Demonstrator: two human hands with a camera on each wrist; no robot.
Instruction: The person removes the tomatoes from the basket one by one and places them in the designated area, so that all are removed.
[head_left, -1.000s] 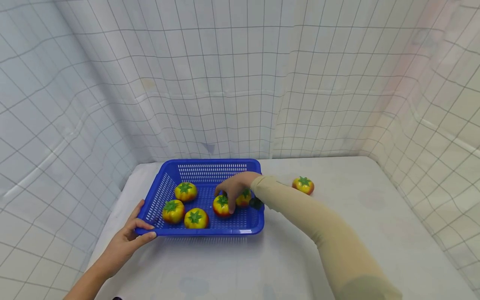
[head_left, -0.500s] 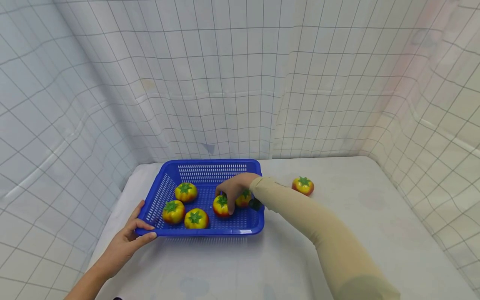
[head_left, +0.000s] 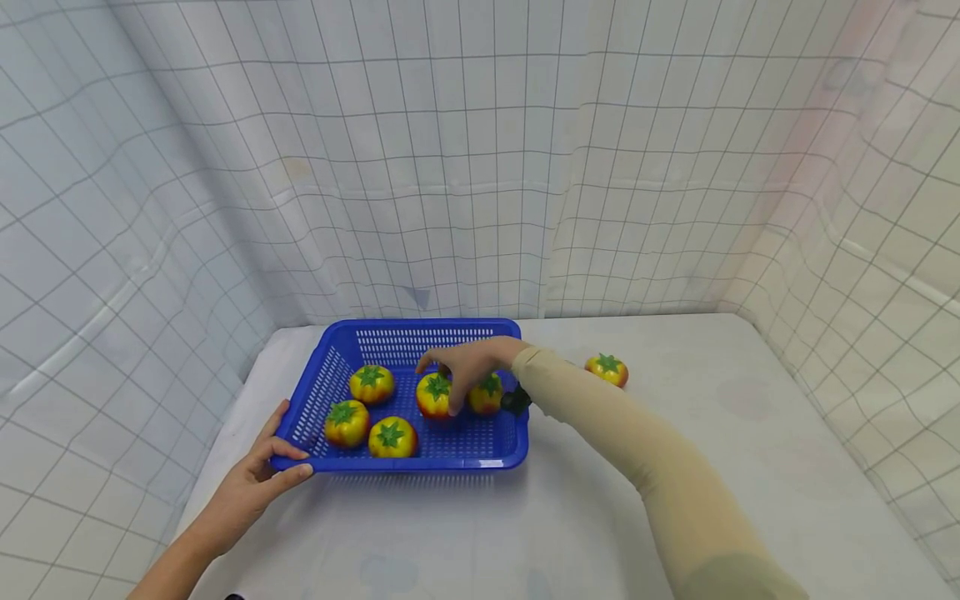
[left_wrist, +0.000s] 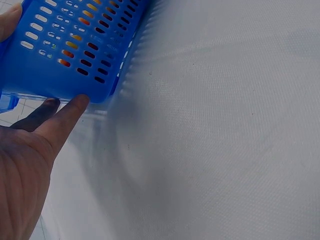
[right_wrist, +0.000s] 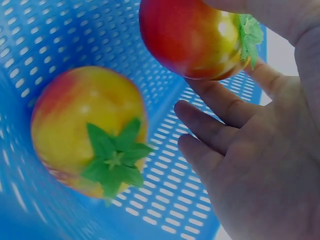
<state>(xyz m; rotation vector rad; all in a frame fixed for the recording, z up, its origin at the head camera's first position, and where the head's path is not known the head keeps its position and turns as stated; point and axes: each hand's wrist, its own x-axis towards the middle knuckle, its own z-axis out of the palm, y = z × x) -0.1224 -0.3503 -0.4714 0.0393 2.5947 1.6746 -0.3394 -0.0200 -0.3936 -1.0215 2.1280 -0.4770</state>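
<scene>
A blue plastic basket (head_left: 405, 464) with slotted walls stands on the white table. My left hand (head_left: 251, 483) grips its near left corner, thumb on the front rim and fingers at the side and under the corner. Inside the basket, my right hand (head_left: 472, 362) holds a yellow-red tomato (head_left: 429, 405) with a green leafy top, between thumb and fingers. In the right wrist view this tomato (right_wrist: 185, 37) is raised over the slotted floor. Another tomato (head_left: 486, 397) lies just right of it, partly under the hand. Three more tomatoes (head_left: 393, 440) rest in the basket's left half.
One tomato (head_left: 607, 370) lies outside the basket, on the table to the right, beyond my right sleeve (head_left: 600, 425). White sheets with a dark grid (head_left: 480, 167) enclose the table at the back and both sides. A small dark object (head_left: 235, 597) shows at the bottom edge.
My right hand has lifted the gripped tomato slightly and shifted it left and away from me. The left hand and the basket have stayed in place.
</scene>
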